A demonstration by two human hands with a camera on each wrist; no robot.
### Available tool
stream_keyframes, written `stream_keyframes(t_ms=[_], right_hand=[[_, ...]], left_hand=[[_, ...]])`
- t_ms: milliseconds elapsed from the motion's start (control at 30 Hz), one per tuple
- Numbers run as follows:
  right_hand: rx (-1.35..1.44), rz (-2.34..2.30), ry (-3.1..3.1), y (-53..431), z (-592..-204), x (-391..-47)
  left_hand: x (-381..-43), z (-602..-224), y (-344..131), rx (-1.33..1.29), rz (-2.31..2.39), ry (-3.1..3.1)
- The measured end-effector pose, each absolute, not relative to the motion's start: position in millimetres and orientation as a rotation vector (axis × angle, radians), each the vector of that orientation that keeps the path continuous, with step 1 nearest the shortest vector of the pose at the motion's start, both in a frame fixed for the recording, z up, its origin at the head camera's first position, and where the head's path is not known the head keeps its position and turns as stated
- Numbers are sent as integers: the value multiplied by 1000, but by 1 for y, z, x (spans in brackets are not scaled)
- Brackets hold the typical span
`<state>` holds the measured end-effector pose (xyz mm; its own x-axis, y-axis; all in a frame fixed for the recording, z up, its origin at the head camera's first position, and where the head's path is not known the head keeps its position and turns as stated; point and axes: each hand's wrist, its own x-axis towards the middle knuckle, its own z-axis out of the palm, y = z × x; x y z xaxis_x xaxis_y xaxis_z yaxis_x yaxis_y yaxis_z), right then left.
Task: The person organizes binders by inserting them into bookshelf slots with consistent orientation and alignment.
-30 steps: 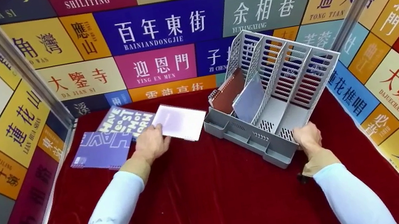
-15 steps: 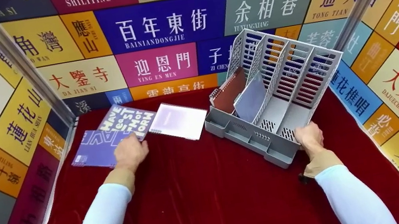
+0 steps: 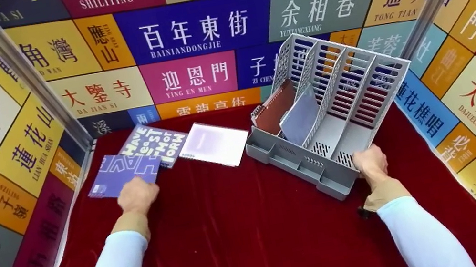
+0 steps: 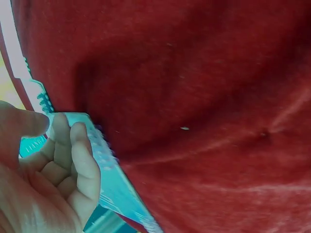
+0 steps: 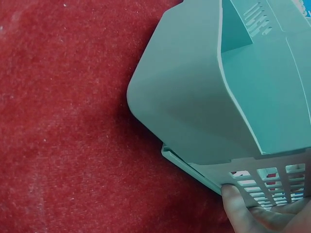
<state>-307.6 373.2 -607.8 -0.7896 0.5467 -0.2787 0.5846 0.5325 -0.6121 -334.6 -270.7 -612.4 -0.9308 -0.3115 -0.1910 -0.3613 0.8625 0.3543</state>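
My left hand (image 3: 138, 196) is over the near edge of a purple notebook (image 3: 117, 177) in the head view. In the left wrist view its fingers (image 4: 87, 167) are loosely curled, palm showing, beside the spiral-bound edge, with nothing between thumb and fingers. My right hand (image 3: 371, 162) grips the lower front corner of a grey file rack (image 3: 304, 168). The right wrist view shows the thumb and fingers at the rack's slotted side wall (image 5: 252, 182). A brown notebook (image 3: 274, 110) and a pale blue notebook (image 3: 300, 116) stand in the rack's left slots.
A second purple notebook with large white lettering (image 3: 154, 140) lies partly under the first. Right of it lies a pale lilac spiral notebook (image 3: 214, 144). Red velvet cloth (image 3: 236, 240) covers the table, and printed panels (image 3: 196, 27) wall in the back and sides.
My left hand has left the pale lilac notebook and moved left and nearer, to the front purple notebook. My right hand has stayed at the rack.
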Motion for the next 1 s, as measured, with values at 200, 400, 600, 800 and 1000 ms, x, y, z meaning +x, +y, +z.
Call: stream_keyframes(t_ms=[200,400,600,800,1000], right_hand=[[1009,-1120,2706,375,-606,-306],[1006,-1112,2709,374,-608,-307],[1010,-1124,2703,375,-608,-310],[1027,-1111,2718,376,-608,-311],[997,-1107,2709,374,-607,-309]], left_hand=[[-332,-613,-281,-702,742,2749],[-311,-582,-288,-777,961,2611],[-300,-583,-294,-833,980,2596],[-313,-616,-305,-952,1205,2514],[-323,-626,-313,-1179,1627,2213]])
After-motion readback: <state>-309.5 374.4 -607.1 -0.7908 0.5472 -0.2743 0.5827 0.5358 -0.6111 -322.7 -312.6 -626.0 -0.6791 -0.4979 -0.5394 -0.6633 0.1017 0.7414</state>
